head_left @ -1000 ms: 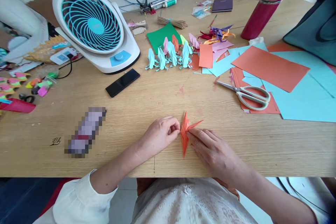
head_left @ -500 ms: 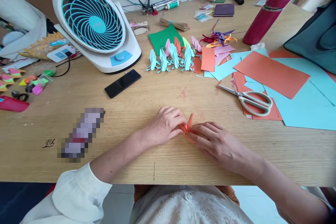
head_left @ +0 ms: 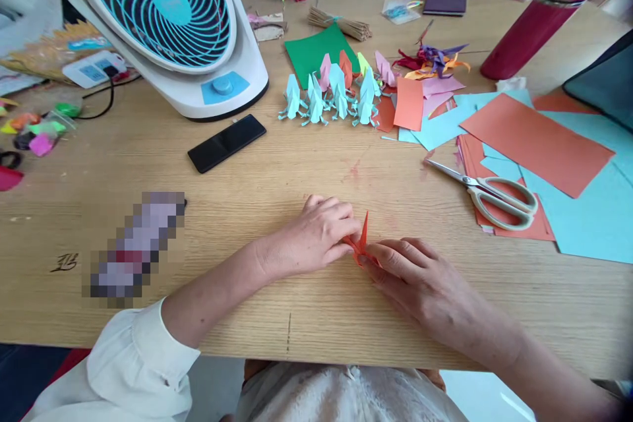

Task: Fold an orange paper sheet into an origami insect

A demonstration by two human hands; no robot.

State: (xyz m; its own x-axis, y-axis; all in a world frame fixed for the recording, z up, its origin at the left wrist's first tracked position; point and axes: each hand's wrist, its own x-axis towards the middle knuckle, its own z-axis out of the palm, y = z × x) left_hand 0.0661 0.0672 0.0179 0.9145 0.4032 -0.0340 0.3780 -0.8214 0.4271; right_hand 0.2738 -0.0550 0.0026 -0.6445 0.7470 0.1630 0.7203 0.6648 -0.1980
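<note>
An orange folded paper piece (head_left: pixel 364 237) lies low over the table between my two hands, one thin pointed flap sticking up. My left hand (head_left: pixel 324 234) pinches its left side between thumb and fingers. From the right, my right hand (head_left: pixel 413 273) grips the near right part, its fingertips closed on the paper. Much of the fold is hidden under the fingers. Farther back stand several light-blue folded paper figures (head_left: pixel 339 95), with pink, orange and yellow ones behind them.
White-handled scissors (head_left: pixel 502 201) lie on orange and light-blue sheets (head_left: pixel 593 224) at the right. A black phone (head_left: pixel 227 143) rests left of centre, before a white fan (head_left: pixel 182 89). A red flask (head_left: pixel 534 30) stands at the back right, a green sheet (head_left: pixel 309 56) behind the figures.
The view has come closer and shifted slightly. Both hands still hold the orange paper; its upright flap now looks narrower and straighter.
</note>
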